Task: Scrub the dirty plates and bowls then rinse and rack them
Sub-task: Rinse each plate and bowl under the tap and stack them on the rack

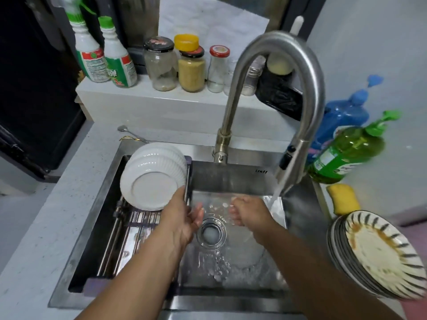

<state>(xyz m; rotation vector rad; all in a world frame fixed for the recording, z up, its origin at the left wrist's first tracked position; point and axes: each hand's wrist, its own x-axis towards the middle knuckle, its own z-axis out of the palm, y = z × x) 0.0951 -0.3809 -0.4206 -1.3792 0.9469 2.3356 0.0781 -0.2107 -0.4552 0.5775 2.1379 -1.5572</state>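
Note:
Both my hands hang over the steel sink [233, 179] and hold nothing. My left hand [184, 218] is relaxed, fingers pointing toward the drain [211, 232]. My right hand [250, 212] has its fingers loosely curled, just left of the water running from the faucet [277, 54]. White ribbed bowls [153, 175] lean stacked upside down on the metal rack [129, 229] across the sink's left side. A stack of dirty striped plates [379, 252] sits on the counter at the right, the top one smeared with brown sauce.
A yellow sponge [343, 198], a green dish soap bottle [346, 153] and a blue bottle [344, 116] stand right of the sink. Jars [190, 68] and spray bottles [101, 54] line the back ledge. A spoon [129, 132] lies behind the sink.

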